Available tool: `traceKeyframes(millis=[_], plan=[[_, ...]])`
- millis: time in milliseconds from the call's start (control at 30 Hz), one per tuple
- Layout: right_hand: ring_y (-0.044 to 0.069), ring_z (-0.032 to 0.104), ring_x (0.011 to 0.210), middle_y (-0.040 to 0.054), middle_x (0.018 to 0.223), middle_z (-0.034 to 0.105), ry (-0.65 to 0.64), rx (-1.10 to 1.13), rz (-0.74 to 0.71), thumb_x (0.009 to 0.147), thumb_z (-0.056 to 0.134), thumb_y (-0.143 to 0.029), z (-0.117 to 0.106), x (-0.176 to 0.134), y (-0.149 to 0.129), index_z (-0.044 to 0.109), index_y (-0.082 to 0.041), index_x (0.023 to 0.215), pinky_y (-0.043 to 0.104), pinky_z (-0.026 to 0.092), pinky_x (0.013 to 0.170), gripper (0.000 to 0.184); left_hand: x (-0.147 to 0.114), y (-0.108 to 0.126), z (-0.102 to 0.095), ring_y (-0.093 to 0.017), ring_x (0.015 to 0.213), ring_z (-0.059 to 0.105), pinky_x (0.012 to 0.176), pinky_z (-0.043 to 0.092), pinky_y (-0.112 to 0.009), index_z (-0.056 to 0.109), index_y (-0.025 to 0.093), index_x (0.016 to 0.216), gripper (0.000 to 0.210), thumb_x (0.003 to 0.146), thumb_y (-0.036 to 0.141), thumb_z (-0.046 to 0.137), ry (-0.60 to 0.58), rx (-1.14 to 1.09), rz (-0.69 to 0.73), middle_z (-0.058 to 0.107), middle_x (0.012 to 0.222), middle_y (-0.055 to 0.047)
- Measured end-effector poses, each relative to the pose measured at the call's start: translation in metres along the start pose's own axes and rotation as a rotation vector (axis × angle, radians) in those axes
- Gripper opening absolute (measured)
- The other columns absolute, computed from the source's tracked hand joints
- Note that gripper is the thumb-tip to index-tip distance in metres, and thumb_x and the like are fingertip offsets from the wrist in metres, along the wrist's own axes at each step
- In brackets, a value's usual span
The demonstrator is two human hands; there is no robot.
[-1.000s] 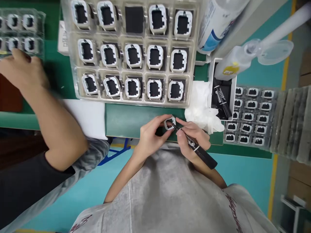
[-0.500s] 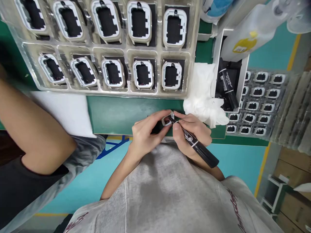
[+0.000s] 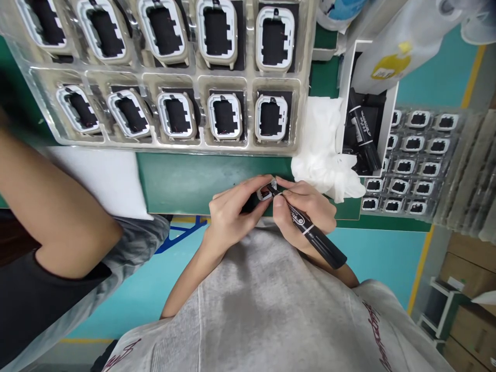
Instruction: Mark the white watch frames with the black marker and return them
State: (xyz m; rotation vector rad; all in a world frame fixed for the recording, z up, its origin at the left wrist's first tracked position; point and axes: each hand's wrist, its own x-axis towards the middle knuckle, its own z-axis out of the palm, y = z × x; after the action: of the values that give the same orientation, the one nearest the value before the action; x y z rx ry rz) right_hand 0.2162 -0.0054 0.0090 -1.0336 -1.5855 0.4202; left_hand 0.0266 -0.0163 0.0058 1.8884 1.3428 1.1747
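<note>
My left hand [image 3: 237,211] is closed around a small white frame [image 3: 264,195], thumb and fingers pinching its sides close to my body. A black marker pen [image 3: 315,235] lies in my right hand [image 3: 304,209], gripped between thumb and fingers. The pen's tip points into the frame's opening and seems to meet its inner edge; exact contact cannot be made out. Fingertips of the right hand also rest near the frame's far end. Beyond my hands, a clear plastic tray [image 3: 250,103] holds several similar white frames with dark pads under them.
White cloth [image 3: 323,150] lies right of my hands. A white box [image 3: 388,124] holds a spray bottle [image 3: 391,51] and another black marker [image 3: 364,132]. More trays of frames [image 3: 405,166] sit at far right. A co-worker's arm [image 3: 58,196] reaches in from the left, over a white sheet [image 3: 96,175].
The view has shifted slightly, so the tray appears a little further left. Both hands keep their grips, and the pen has moved only slightly at the frame.
</note>
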Motion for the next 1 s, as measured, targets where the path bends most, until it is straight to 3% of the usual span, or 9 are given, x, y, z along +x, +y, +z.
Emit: traceKeyframes(millis=[167, 400, 1000], plan=[[0.027, 0.099, 0.097, -0.0012, 0.094, 0.089, 0.010, -0.039, -0.037, 0.118, 0.080, -0.015, 0.0018, 0.0004, 0.0005, 0.080, -0.032, 0.116, 0.040, 0.091, 0.086, 0.017, -0.0002, -0.0006, 0.0003, -0.024, 0.119, 0.102, 0.108, 0.085, -0.034, 0.091, 0.035, 0.156, 0.036, 0.121, 0.023, 0.091, 0.010, 0.008, -0.005, 0.101, 0.143, 0.000], [0.025, 0.097, 0.087, -0.0018, 0.092, 0.090, 0.023, 0.000, -0.033, 0.116, 0.081, -0.011, 0.0039, 0.0011, -0.0013, 0.080, -0.029, 0.115, 0.040, 0.091, 0.092, 0.018, 0.0015, -0.0030, -0.0002, -0.022, 0.118, 0.102, 0.108, 0.082, -0.027, 0.092, 0.032, 0.157, 0.039, 0.120, 0.019, 0.092, 0.016, -0.018, 0.044, 0.101, 0.143, 0.000], [0.027, 0.099, 0.092, -0.0006, 0.094, 0.089, 0.037, -0.010, -0.013, 0.113, 0.083, -0.008, 0.0028, -0.0005, -0.0031, 0.080, -0.030, 0.118, 0.039, 0.090, 0.085, 0.023, -0.0004, -0.0048, 0.0004, -0.025, 0.124, 0.102, 0.110, 0.084, -0.033, 0.092, 0.034, 0.156, 0.036, 0.122, 0.024, 0.090, -0.002, -0.048, 0.020, 0.100, 0.146, -0.002]])
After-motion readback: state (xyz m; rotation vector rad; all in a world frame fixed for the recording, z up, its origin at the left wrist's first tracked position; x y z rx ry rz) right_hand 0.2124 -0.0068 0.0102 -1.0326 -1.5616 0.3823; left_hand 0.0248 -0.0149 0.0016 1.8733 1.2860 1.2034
